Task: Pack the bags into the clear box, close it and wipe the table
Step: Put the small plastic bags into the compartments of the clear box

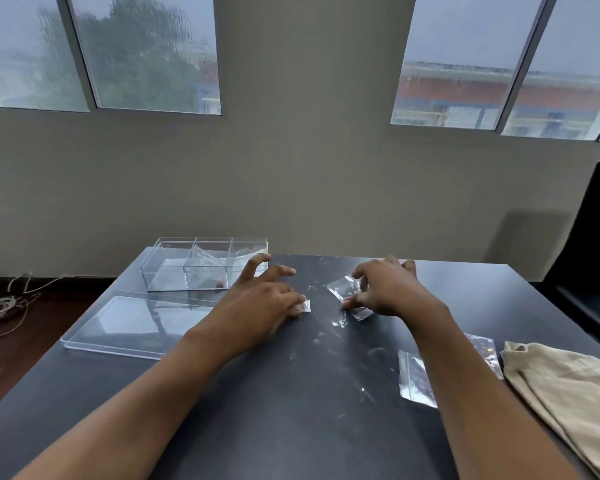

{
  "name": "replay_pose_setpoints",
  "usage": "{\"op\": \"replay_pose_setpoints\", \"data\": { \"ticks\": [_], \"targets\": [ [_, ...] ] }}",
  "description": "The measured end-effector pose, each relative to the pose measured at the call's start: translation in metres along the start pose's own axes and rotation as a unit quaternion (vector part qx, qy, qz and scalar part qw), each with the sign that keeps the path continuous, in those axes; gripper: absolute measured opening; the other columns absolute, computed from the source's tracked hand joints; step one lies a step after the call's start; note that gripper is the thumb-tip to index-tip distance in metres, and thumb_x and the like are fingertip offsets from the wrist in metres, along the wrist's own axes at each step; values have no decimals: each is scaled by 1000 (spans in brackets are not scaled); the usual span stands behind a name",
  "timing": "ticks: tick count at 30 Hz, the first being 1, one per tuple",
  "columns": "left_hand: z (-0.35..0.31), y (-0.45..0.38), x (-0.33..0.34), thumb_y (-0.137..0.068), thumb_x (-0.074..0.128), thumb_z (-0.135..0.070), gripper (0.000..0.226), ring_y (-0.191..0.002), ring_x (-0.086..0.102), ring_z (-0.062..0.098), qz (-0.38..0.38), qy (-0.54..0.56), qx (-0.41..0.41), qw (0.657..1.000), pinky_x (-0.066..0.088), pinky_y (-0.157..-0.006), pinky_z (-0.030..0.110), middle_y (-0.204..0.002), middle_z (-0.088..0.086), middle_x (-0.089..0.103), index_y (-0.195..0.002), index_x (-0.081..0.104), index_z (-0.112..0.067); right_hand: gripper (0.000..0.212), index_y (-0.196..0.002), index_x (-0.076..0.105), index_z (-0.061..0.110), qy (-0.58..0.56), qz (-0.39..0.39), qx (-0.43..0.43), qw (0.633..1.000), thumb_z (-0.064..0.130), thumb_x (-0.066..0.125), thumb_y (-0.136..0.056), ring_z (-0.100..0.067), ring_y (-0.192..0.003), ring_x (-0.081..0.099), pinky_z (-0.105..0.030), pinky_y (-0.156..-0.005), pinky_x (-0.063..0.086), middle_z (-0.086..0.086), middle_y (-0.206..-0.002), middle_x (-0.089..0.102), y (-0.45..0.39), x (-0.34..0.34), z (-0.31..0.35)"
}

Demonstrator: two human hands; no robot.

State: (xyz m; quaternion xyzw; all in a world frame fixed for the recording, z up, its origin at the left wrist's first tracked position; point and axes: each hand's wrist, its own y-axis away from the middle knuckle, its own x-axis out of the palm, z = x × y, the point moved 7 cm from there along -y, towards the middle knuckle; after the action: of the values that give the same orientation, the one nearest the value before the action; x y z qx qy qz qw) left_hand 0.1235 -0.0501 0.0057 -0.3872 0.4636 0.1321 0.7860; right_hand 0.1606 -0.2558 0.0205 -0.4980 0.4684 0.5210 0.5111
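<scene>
Both hands work small bags on the dark surface (312, 393), left hand (257, 306) pinching one (305, 306), right hand (385, 289) pinching another (343, 287); slick film could slip before reaching the clear box (174, 271) at far left

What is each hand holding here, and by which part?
The right hand pinches a small crumpled clear plastic bag at its right edge. The left hand pinches a tiny clear plastic bag by its left end.
</scene>
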Motion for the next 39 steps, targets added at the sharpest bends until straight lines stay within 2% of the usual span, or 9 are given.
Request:
{"op": "replay_pose_setpoints", "data": {
  "ticks": [5, 8, 13, 17, 21, 27, 32, 36, 39],
  "targets": [
    [-1, -1, -4, -96, 60, -32, 18, -107, 64, 10, -1, 24, -7, 1000, 23, -111, 43, -91, -13, 74, -109, 73, -31, 74, -142, 48, 32, -59, -27, 18, 998, 49, 83, -79, -24, -130, 47, -42, -104, 28, 3, -124, 69, 0, -4, 6],
    [-3, -1, -5, -94, 63, -28, 20, -95, 68, 11, 7, 18, -1, 1000, 26, -107, 41, -92, -13, 74, -112, 70, -32, 62, -138, 54, 30, -122, -58, 13, 991, 36, 83, -83, -22, -117, 57, -40, -104, 37, 5, -106, 71, 0, -9, 9],
    [0, -1, -6, -94, 64, -25, 26, -89, 68, 12, -8, 29, -7, 1000, 29, -103, 39, -92, -13, 71, -118, 69, -33, 31, -105, 74, 21, -325, -106, -23, 939, 27, 89, -79, -12, -57, 52, -16, -57, 44, 7, -63, 56, 7, -24, 10],
    [5, 3, -8, -97, 60, -23, 32, -90, 65, 10, -36, 56, -13, 998, 30, -108, 40, -99, -12, 61, -126, 65, -34, 12, -91, 73, 22, -425, -145, -13, 893, 31, 80, -89, -25, -62, 72, -36, -60, 57, 1, -74, 77, 11, -32, 7],
    [30, 4, -33, -98, 58, -15, 33, -101, 64, 12, -130, 108, -68, 983, 36, -108, 46, -106, -9, 61, -127, 63, -30, 7, -102, 62, 13, -526, -126, 2, 841, 20, 63, -102, -33, -50, 70, -30, -41, 47, -8, -82, 77, 12, -27, 9],
    [100, 35, -67, -103, 56, -16, 24, -93, 69, 5, -267, 293, -228, 889, 52, -86, 23, -110, -1, 59, -124, 66, -18, 21, -116, 59, 14, -611, -94, -3, 786, 2, 62, -100, -35, -67, 76, -44, -63, 65, -19, -103, 69, 13, -20, 23],
    [147, 58, -65, -104, 55, -22, 25, -86, 75, 10, -310, 378, -336, 805, 60, -82, 26, -112, 7, 61, -125, 67, -16, 19, -111, 66, 3, -666, -78, -34, 741, 0, 72, -93, -37, -89, 78, -52, -84, 62, -22, -100, 75, 12, -19, 39],
    [161, 63, -56, -97, 65, -12, 37, -84, 72, 22, -261, 472, -368, 757, 59, -82, 24, -98, 3, 64, -134, 62, -18, 21, -105, 67, -7, -662, -41, -74, 744, -3, 77, -87, -38, -87, 77, -39, -65, 65, -28, -98, 74, 6, -31, 65],
    [169, 59, -56, -85, 79, -12, 57, -82, 74, 23, -218, 467, -370, 773, 58, -81, 21, -97, 0, 69, -137, 58, -19, 25, -97, 63, -3, -623, -33, -90, 776, -4, 82, -82, -34, -75, 77, -30, -51, 57, -19, -87, 76, -6, -40, 81]
  ]
}}
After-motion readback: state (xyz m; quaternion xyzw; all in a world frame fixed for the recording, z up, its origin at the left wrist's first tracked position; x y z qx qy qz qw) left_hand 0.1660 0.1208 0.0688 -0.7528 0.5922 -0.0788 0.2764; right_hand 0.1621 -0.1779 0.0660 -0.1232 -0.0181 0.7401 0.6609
